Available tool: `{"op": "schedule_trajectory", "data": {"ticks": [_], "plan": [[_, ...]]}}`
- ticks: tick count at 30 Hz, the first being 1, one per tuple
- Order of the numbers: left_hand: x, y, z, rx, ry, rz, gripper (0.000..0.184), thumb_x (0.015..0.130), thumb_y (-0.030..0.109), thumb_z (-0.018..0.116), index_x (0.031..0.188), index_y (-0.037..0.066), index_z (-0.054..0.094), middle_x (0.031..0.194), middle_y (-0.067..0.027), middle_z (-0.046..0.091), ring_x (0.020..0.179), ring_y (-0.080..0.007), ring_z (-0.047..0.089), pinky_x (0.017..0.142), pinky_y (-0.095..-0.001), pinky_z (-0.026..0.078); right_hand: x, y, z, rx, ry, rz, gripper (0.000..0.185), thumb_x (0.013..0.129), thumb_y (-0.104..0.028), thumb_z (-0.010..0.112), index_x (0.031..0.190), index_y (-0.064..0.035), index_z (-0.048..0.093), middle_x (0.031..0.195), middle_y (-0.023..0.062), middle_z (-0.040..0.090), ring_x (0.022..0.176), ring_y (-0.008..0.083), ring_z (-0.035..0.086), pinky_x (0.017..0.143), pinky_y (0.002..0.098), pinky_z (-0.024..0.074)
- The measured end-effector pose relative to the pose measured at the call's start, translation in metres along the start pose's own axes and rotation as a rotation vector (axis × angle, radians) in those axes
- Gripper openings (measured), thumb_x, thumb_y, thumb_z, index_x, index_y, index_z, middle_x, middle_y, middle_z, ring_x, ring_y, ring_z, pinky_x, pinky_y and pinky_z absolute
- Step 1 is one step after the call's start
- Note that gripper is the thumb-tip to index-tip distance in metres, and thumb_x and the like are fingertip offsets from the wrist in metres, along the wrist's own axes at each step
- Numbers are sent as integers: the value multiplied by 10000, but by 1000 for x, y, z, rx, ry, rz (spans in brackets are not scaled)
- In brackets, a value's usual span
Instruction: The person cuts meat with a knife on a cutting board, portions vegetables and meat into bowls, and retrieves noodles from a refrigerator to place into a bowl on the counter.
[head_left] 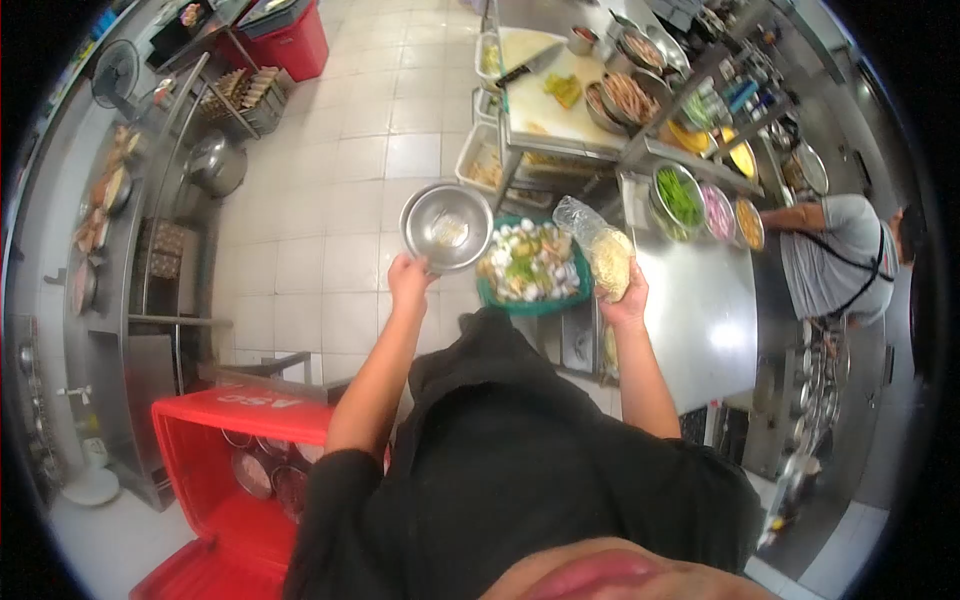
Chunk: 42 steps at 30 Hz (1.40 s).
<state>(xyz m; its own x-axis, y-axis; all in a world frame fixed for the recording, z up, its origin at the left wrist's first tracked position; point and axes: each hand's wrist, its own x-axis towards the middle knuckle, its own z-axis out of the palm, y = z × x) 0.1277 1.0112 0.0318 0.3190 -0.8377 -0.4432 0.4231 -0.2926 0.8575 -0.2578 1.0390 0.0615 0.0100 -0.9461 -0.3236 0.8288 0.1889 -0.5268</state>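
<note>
A round metal bowl (447,226) hangs over the tiled floor, its near rim gripped by my left hand (410,283). Little shows inside the bowl apart from some pale residue at its bottom. Fingers of my right hand (627,297) are wrapped round a clear plastic bag (609,258) with pale yellow contents, its loose end pointing up and left. Between the two hands, lower down, stands a green bin (537,307) full of eggshells and vegetable scraps. The bag is just right of the bin, the bowl just left of it.
A steel counter (700,320) on the right bears bowls of green (679,197), pink and orange food. Farther back are a cutting board (545,115) and a knife (530,63). A person in grey (835,260) works at right. An open red cool box (185,440) stands at lower left.
</note>
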Motion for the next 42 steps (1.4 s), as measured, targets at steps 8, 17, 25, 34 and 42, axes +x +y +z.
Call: {"op": "schedule_trajectory", "data": {"ticks": [8,17,25,34,42], "plan": [[114,45,-102,-62,255,57,212,831,-19,546,711,68,393,732,-48,482,670,-146,535,656,-376,598,190,98,104,43,-73,169,411,880,-377,542,1198,-118,558,1103,52,647,933,238,642,659,379,539],[270,143,-87,-7,347,70,202,835,-9,545,719,72,401,753,-43,494,681,-145,536,674,-388,591,394,130,239,-26,-39,229,388,901,-447,473,1192,-204,558,1093,-3,631,937,205,607,625,368,462],[425,207,-33,100,283,89,181,833,7,572,722,73,446,726,-27,489,655,-132,520,606,-340,559,537,119,326,-20,16,188,395,880,-465,499,1170,-205,562,1088,6,620,917,167,584,574,312,424],[635,264,38,41,31,82,263,823,-59,546,678,74,371,708,-48,485,616,-169,573,572,-359,609,613,126,306,-70,85,11,401,899,-427,449,1211,-196,549,1123,1,619,915,191,591,614,347,433],[799,344,127,175,-174,26,193,823,-30,559,696,47,435,737,-94,556,653,-201,614,636,-353,599,670,123,341,-13,395,-182,421,916,-456,412,1194,-169,543,1075,21,632,872,204,600,563,335,432]]}}
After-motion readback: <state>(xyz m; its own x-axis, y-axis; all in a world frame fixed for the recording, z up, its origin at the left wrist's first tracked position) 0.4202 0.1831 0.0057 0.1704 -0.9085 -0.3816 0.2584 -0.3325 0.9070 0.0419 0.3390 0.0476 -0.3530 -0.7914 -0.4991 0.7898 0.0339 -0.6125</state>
